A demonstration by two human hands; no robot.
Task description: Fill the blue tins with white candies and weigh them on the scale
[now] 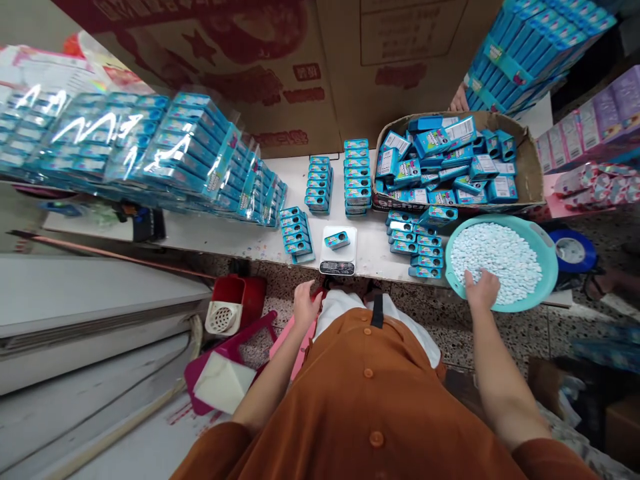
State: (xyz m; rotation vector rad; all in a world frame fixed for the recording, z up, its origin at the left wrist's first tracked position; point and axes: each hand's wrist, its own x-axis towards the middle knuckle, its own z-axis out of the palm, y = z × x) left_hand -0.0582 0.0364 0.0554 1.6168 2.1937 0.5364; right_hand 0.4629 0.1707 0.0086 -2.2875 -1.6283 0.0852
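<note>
My right hand point(483, 291) reaches over the near rim of a turquoise bowl point(549, 267), its thumb and fingers apart and touching the small white candies point(500, 250) in it. Nothing shows held in that hand. My left hand point(306, 304) hovers in front of the table edge with its fingers apart, holding nothing. Just beyond it a small blue candy box point(337, 240) lies tilted on a white digital scale point(351, 258). Several blue boxes with a dark round opening stand in rows point(296, 231) left of the scale and in a stack point(425, 257) beside the bowl.
An open carton point(530, 167) holds a heap of blue boxes. Plastic-wrapped packs point(190, 147) fill the table's left. A large cardboard box point(320, 80) stands behind. Another person's hand point(459, 99) is by a blue stack point(530, 60). A tape roll point(573, 251) lies right of the bowl.
</note>
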